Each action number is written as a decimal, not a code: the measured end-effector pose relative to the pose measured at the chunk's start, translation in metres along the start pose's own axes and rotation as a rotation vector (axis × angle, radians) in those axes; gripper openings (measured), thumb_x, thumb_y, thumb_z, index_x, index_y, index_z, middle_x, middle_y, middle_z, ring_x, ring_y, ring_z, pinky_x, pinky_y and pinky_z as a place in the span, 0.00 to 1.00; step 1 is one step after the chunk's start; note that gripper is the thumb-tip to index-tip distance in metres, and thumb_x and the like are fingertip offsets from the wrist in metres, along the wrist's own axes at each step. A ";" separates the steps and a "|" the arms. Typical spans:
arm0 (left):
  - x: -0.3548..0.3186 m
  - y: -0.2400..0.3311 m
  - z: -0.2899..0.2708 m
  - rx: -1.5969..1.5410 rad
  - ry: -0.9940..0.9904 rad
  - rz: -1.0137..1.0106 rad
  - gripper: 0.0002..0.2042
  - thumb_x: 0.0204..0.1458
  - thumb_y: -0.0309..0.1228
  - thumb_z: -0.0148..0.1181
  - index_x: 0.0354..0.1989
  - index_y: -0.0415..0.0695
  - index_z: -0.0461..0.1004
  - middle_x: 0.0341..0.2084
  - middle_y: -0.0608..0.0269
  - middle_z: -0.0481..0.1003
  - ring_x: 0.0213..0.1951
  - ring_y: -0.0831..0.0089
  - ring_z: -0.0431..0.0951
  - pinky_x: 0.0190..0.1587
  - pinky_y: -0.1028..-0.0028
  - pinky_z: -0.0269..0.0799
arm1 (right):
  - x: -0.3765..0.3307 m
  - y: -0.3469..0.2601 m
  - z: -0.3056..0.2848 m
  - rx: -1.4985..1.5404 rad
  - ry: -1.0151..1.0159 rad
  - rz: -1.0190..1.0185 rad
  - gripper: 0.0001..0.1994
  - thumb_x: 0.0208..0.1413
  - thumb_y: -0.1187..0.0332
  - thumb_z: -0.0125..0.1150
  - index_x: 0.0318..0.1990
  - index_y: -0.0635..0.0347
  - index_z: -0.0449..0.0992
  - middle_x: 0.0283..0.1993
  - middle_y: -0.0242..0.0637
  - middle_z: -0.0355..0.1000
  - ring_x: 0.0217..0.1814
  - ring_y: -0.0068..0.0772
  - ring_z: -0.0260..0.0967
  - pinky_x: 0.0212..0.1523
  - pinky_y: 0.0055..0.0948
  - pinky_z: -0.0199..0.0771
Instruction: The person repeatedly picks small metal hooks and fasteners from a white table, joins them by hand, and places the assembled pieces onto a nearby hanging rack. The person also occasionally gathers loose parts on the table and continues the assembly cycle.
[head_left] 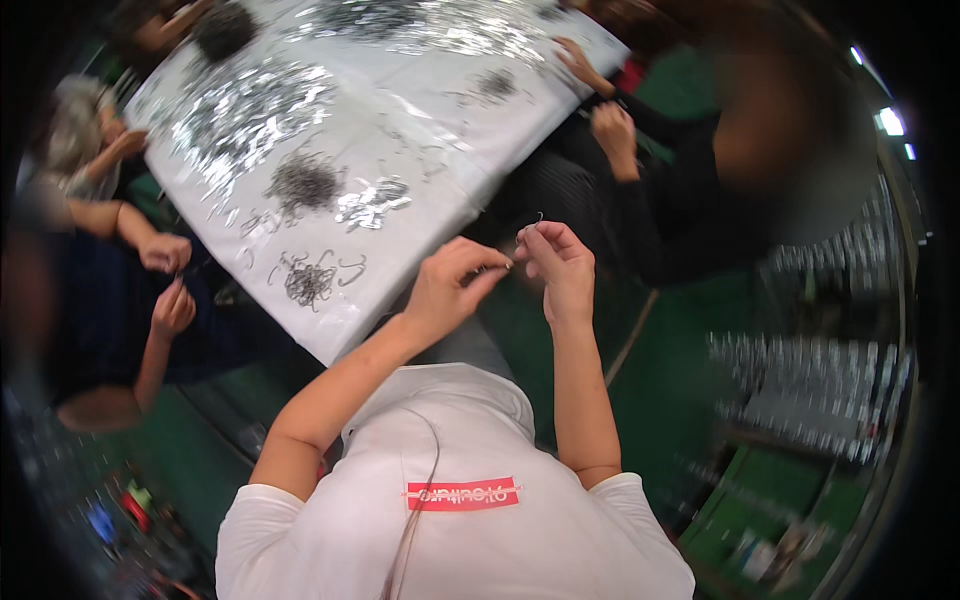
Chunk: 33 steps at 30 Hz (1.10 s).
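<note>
My left hand [452, 283] and my right hand [556, 261] meet in front of me, just off the corner of a white-covered table [400, 180]. Both pinch a small thin metal wire hook [528, 228] between fingertips; its curved end sticks up above my right fingers. A small pile of dark wire hooks [310, 280] lies on the table near my left hand. Another dark pile [303, 183] sits further in, beside a shiny silver heap [372, 200].
Other people sit around the table: one at the left with hands [170, 280] near the edge, one at the right in dark sleeves with hands [612, 130] at the table. Large shiny silver piles [250, 100] cover the far table. The floor is green.
</note>
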<state>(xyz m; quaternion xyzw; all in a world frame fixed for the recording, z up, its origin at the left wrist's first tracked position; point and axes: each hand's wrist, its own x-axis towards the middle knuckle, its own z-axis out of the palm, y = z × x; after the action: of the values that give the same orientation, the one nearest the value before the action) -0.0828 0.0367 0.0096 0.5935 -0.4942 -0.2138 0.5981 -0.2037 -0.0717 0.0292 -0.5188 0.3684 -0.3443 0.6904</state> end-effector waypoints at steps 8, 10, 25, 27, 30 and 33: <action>-0.031 0.049 0.033 -0.072 -0.358 0.022 0.09 0.46 0.17 0.62 0.37 0.39 0.79 0.32 0.60 0.78 0.35 0.70 0.78 0.38 0.75 0.73 | -0.137 -0.002 -0.035 0.112 0.307 -0.162 0.04 0.53 0.75 0.64 0.33 0.66 0.77 0.45 0.33 0.66 0.47 0.22 0.65 0.47 0.21 0.67; -0.044 0.061 0.046 -0.084 -0.410 0.064 0.09 0.45 0.17 0.63 0.37 0.40 0.79 0.31 0.60 0.78 0.34 0.70 0.78 0.36 0.75 0.73 | -0.160 0.000 -0.041 0.147 0.392 -0.181 0.04 0.53 0.76 0.64 0.33 0.66 0.77 0.45 0.32 0.67 0.47 0.23 0.65 0.46 0.21 0.67; -0.178 0.180 0.151 -0.381 -0.669 0.391 0.15 0.43 0.15 0.59 0.43 0.34 0.75 0.37 0.52 0.77 0.41 0.61 0.76 0.46 0.70 0.70 | -0.430 -0.050 -0.115 -0.364 0.702 -0.621 0.08 0.43 0.84 0.64 0.31 0.63 0.74 0.32 0.37 0.69 0.34 0.28 0.68 0.36 0.26 0.68; -0.191 0.194 0.165 -0.446 -0.652 0.356 0.14 0.46 0.16 0.57 0.43 0.34 0.74 0.37 0.52 0.77 0.42 0.63 0.75 0.47 0.71 0.69 | -0.466 -0.063 -0.126 -0.335 0.667 -0.652 0.08 0.42 0.85 0.63 0.30 0.64 0.74 0.32 0.38 0.70 0.34 0.29 0.68 0.36 0.26 0.68; -0.206 0.212 0.184 -0.542 -0.614 0.353 0.12 0.49 0.15 0.54 0.43 0.33 0.73 0.38 0.52 0.76 0.42 0.66 0.75 0.49 0.72 0.67 | -0.512 -0.079 -0.141 -0.345 0.637 -0.729 0.07 0.42 0.85 0.62 0.29 0.66 0.74 0.32 0.39 0.71 0.35 0.30 0.68 0.36 0.25 0.68; -0.220 0.226 0.200 -0.601 -0.604 0.320 0.11 0.52 0.15 0.52 0.44 0.34 0.72 0.39 0.53 0.75 0.44 0.68 0.74 0.50 0.74 0.66 | -0.549 -0.088 -0.151 -0.294 0.715 -0.708 0.07 0.43 0.82 0.65 0.30 0.66 0.75 0.32 0.40 0.71 0.35 0.30 0.69 0.37 0.25 0.67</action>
<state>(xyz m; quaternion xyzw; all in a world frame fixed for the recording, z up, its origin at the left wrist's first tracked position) -0.4186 0.1688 0.1046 0.2210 -0.6480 -0.4163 0.5983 -0.6129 0.3097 0.1690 -0.5529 0.4277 -0.6569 0.2827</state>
